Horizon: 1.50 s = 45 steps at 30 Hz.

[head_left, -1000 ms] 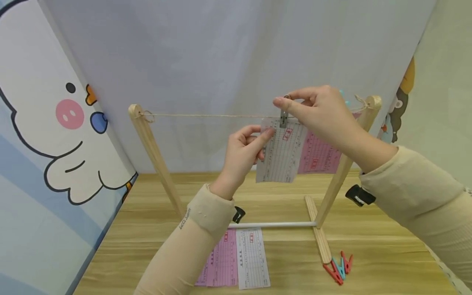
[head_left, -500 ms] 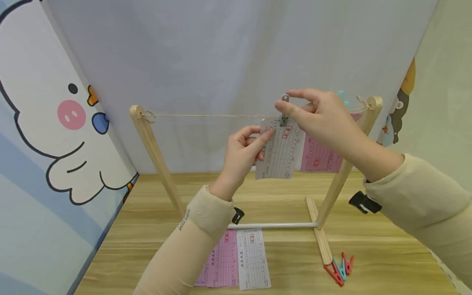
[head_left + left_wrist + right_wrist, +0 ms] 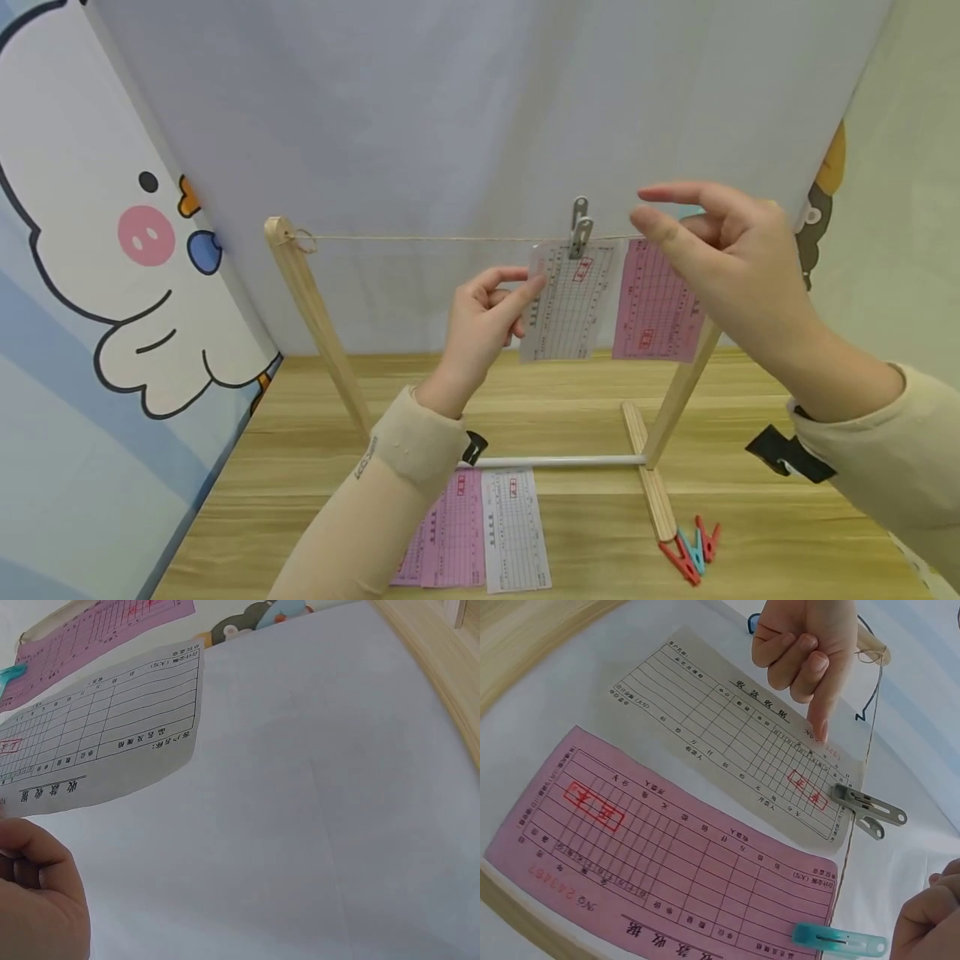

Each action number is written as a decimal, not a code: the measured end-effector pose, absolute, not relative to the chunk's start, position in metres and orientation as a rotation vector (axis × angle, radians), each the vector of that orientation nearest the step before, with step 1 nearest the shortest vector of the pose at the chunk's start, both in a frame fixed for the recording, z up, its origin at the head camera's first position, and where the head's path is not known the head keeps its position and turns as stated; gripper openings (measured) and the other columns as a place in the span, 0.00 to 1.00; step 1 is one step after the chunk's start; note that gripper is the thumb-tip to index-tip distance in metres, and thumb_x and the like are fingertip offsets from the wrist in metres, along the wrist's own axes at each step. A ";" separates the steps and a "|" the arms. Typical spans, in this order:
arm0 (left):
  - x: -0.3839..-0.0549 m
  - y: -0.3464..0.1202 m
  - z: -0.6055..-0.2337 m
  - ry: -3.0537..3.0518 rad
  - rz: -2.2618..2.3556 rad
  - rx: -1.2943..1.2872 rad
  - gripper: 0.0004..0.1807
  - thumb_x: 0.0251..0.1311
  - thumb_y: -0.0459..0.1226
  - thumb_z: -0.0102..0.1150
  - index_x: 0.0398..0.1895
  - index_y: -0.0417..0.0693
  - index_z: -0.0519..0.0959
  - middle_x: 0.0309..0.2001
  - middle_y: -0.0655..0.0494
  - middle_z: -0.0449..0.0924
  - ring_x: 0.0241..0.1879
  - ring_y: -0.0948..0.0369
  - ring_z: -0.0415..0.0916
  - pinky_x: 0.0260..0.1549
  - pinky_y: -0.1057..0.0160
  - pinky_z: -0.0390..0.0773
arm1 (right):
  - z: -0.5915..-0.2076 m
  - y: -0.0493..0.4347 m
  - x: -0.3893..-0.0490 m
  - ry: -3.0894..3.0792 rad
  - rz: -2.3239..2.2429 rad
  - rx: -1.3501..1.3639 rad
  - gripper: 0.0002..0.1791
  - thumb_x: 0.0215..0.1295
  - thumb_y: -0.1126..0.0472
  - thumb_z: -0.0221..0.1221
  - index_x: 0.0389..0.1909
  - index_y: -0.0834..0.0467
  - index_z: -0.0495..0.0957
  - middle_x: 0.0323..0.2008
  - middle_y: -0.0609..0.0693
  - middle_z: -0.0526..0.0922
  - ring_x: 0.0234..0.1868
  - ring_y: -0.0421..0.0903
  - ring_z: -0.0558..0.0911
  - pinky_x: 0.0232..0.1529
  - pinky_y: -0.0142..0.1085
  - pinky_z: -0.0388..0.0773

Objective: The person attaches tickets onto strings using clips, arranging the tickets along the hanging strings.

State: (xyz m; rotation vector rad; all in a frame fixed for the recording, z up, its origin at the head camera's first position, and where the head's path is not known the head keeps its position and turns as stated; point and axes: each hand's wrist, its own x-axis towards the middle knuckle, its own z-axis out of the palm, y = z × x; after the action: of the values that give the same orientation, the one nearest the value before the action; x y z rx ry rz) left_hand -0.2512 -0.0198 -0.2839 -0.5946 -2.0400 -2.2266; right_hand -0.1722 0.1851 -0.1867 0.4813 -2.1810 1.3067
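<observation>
A white receipt slip (image 3: 573,304) hangs from the string (image 3: 420,238), held by a metal clothespin (image 3: 579,229) that grips its top edge and the line. My left hand (image 3: 483,325) pinches the slip's left edge between thumb and index finger; the right wrist view shows a finger (image 3: 819,720) against the paper. Beside the slip, my right hand (image 3: 742,267) is off the pin, thumb and index finger apart with nothing between them. Behind it hangs a pink receipt slip (image 3: 652,308), fixed by a turquoise clothespin (image 3: 840,940).
The wooden frame (image 3: 318,325) carries the string above a white crossbar (image 3: 570,460). On the table (image 3: 600,542) lie a white slip (image 3: 516,529) and pink slips (image 3: 453,533). Red and blue clothespins (image 3: 692,550) lie by the frame's right foot (image 3: 656,500).
My right hand has let go of the metal clothespin and drawn back to the right. The pin stays on the slip and line. My left hand has shifted slightly left and down.
</observation>
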 end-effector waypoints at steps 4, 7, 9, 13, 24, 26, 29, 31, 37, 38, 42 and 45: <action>-0.248 -0.022 -0.287 -2.054 -2.230 -0.583 0.14 0.65 0.38 0.63 0.50 0.40 0.80 0.10 0.65 0.70 0.11 0.67 0.64 0.12 0.71 0.60 | -0.200 0.195 -0.164 -2.084 1.292 0.477 0.14 0.67 0.68 0.60 0.45 0.46 0.84 0.08 0.40 0.63 0.11 0.43 0.50 0.13 0.34 0.47; -0.244 -0.024 -0.289 -2.052 -2.229 -0.586 0.14 0.66 0.38 0.62 0.50 0.39 0.80 0.10 0.65 0.69 0.11 0.67 0.64 0.13 0.71 0.61 | -0.212 0.203 -0.157 -2.057 1.289 0.456 0.16 0.66 0.71 0.60 0.45 0.48 0.85 0.09 0.40 0.67 0.11 0.43 0.50 0.10 0.35 0.45; -0.241 -0.024 -0.291 -2.047 -2.238 -0.586 0.14 0.65 0.37 0.62 0.51 0.39 0.80 0.10 0.65 0.69 0.11 0.67 0.63 0.13 0.71 0.60 | -0.222 0.209 -0.154 -2.050 1.299 0.454 0.16 0.66 0.73 0.59 0.46 0.50 0.85 0.10 0.40 0.67 0.11 0.42 0.50 0.10 0.35 0.45; -0.236 -0.026 -0.297 -2.057 -2.255 -0.574 0.14 0.66 0.37 0.62 0.51 0.39 0.80 0.10 0.65 0.69 0.11 0.68 0.63 0.13 0.71 0.61 | -0.242 0.217 -0.146 -2.073 1.322 0.418 0.18 0.66 0.74 0.58 0.47 0.51 0.85 0.09 0.39 0.65 0.11 0.45 0.49 0.09 0.35 0.44; -0.232 -0.033 -0.319 -2.109 -2.275 -0.498 0.15 0.66 0.38 0.62 0.51 0.40 0.81 0.10 0.64 0.69 0.11 0.67 0.62 0.12 0.72 0.59 | -0.290 0.230 -0.128 -2.209 1.345 0.296 0.15 0.70 0.69 0.56 0.51 0.52 0.82 0.09 0.42 0.58 0.10 0.47 0.49 0.07 0.35 0.48; -0.231 -0.034 -0.322 -2.110 -2.274 -0.490 0.14 0.66 0.38 0.62 0.51 0.40 0.81 0.10 0.64 0.69 0.11 0.67 0.62 0.12 0.72 0.59 | -0.295 0.230 -0.124 -2.230 1.378 0.238 0.13 0.71 0.67 0.56 0.52 0.54 0.82 0.09 0.42 0.58 0.10 0.48 0.50 0.07 0.36 0.48; -0.230 -0.035 -0.327 -2.117 -2.283 -0.476 0.14 0.67 0.38 0.61 0.51 0.41 0.81 0.10 0.64 0.69 0.11 0.68 0.61 0.13 0.72 0.59 | -0.300 0.232 -0.120 -2.261 1.408 0.159 0.13 0.73 0.64 0.56 0.54 0.57 0.81 0.09 0.41 0.59 0.11 0.48 0.52 0.09 0.38 0.50; -0.229 -0.036 -0.332 -2.128 -2.293 -0.466 0.14 0.67 0.38 0.61 0.51 0.41 0.81 0.10 0.64 0.69 0.11 0.68 0.62 0.12 0.72 0.59 | -0.304 0.234 -0.117 -2.253 1.475 0.096 0.13 0.73 0.63 0.56 0.54 0.56 0.81 0.10 0.41 0.60 0.12 0.48 0.53 0.10 0.39 0.50; -0.227 -0.040 -0.352 -2.193 -2.292 -0.397 0.14 0.65 0.39 0.63 0.50 0.41 0.81 0.09 0.64 0.68 0.10 0.68 0.60 0.12 0.72 0.58 | -0.320 0.244 -0.111 -2.217 1.599 0.075 0.14 0.72 0.66 0.56 0.53 0.52 0.82 0.11 0.43 0.60 0.13 0.48 0.53 0.12 0.40 0.48; -0.227 -0.040 -0.355 -2.205 -2.292 -0.387 0.14 0.65 0.39 0.63 0.50 0.41 0.81 0.09 0.64 0.68 0.10 0.68 0.60 0.12 0.72 0.58 | -0.323 0.246 -0.110 -2.235 1.587 0.071 0.14 0.72 0.66 0.56 0.53 0.51 0.82 0.11 0.43 0.60 0.13 0.48 0.53 0.12 0.40 0.49; -0.224 -0.043 -0.370 -2.256 -2.306 -0.353 0.15 0.64 0.41 0.64 0.49 0.42 0.82 0.10 0.64 0.68 0.11 0.67 0.60 0.13 0.72 0.61 | -0.337 0.250 -0.105 -2.315 1.537 0.010 0.15 0.73 0.64 0.56 0.54 0.45 0.81 0.11 0.43 0.60 0.13 0.49 0.54 0.12 0.40 0.52; -0.222 -0.045 -0.380 -2.300 -2.298 -0.340 0.15 0.65 0.41 0.63 0.49 0.41 0.82 0.11 0.64 0.68 0.11 0.67 0.61 0.14 0.72 0.62 | -0.348 0.253 -0.101 -2.333 1.551 -0.041 0.14 0.73 0.63 0.55 0.52 0.43 0.81 0.12 0.43 0.59 0.14 0.49 0.54 0.13 0.40 0.52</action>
State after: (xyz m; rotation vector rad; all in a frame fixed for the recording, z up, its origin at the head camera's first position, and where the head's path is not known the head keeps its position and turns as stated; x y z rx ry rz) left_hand -0.2215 -0.0454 -0.3805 -0.3403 -2.3000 -2.2978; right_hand -0.1011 0.2533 -0.3476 -0.0407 -2.3335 1.5509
